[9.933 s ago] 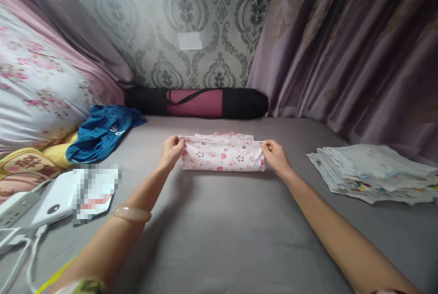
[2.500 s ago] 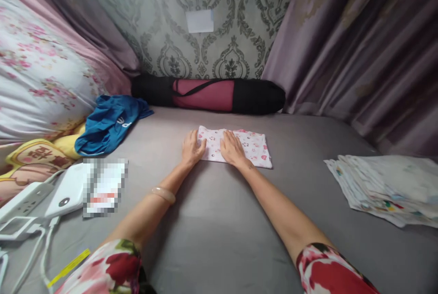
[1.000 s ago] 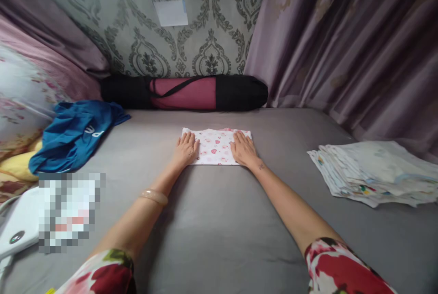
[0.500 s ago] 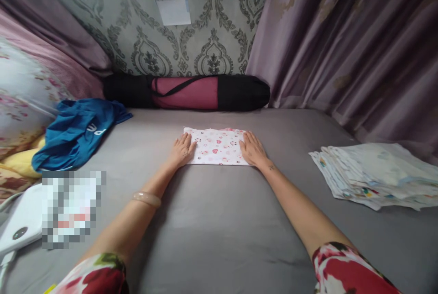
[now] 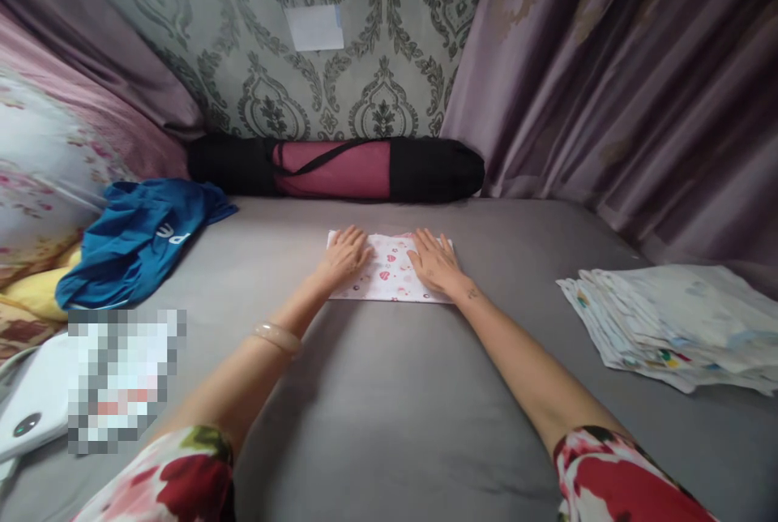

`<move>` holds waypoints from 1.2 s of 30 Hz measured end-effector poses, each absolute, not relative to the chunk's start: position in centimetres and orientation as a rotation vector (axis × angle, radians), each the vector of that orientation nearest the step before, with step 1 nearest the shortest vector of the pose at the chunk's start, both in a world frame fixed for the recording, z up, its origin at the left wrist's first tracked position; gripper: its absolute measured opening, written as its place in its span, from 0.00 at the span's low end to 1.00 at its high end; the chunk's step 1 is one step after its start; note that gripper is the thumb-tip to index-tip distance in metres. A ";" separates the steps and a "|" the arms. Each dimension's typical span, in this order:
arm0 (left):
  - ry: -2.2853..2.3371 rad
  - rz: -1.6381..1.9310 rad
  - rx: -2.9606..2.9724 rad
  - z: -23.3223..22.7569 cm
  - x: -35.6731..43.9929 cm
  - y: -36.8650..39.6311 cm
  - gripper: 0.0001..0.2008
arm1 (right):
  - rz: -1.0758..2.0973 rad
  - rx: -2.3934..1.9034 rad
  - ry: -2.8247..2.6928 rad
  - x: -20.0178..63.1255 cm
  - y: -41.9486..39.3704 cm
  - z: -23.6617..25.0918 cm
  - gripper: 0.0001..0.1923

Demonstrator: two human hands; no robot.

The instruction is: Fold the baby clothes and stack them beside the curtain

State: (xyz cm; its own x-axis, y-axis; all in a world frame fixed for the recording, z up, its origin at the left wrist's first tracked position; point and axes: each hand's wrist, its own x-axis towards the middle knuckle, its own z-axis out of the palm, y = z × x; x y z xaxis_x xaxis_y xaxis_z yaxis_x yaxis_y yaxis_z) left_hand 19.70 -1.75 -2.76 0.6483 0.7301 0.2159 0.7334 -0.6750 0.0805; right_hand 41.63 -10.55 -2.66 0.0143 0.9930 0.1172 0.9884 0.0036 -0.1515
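Note:
A folded white cloth [image 5: 387,272] printed with pink hearts and small figures lies flat on the grey bed sheet [image 5: 389,392]. My left hand [image 5: 348,259] rests palm down on its left part, fingers stretched out toward the far edge. On the right part lies my right hand [image 5: 435,264], also flat with the fingers spread a little. Between the two hands the printed middle of the cloth shows. A bit of pink fabric peeks out at its far edge.
A stack of folded light cloths [image 5: 674,327] sits at the right. Along the wall lies a black and maroon rolled bag [image 5: 334,169]. A blue garment [image 5: 143,238] and a white device with a cable [image 5: 45,380] are at the left. Purple curtains [image 5: 547,76] hang at the right.
Both hands have moved inward over the cloth, the left one farther, from its side edges onto its surface. The view has shifted slightly.

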 end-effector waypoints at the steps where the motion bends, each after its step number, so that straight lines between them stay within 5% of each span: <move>1: -1.206 -0.329 -2.890 -3.0 20.4 -1.8 0.24 | 0.064 -2.067 -2.113 41.3 -10.1 -2.8 0.31; 8: -1.248 -0.214 -2.997 -4.5 21.9 -1.6 0.27 | 0.196 -2.064 -2.124 41.3 -8.5 -4.0 0.32; 20: -1.489 0.137 -2.961 -0.9 19.6 5.3 0.17 | 0.213 -2.078 -2.097 44.4 -7.3 -3.2 0.25; 27: -1.721 0.616 -3.228 0.7 19.9 8.2 0.28 | 0.227 -2.242 -2.107 47.2 -6.2 -2.0 0.22; 36: -1.736 0.742 -3.267 2.3 20.6 7.6 0.27 | 0.750 -2.187 -1.990 49.7 -4.8 -0.3 0.19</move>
State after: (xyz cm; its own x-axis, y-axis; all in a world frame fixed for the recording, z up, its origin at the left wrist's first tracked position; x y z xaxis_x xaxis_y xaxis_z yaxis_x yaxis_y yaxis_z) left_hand 20.64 7.57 2.34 0.5474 0.6039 -0.5794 0.8361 -0.4244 0.3475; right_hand 49.70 -4.82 -0.27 0.0299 0.9558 -0.2924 0.9113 -0.1463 -0.3849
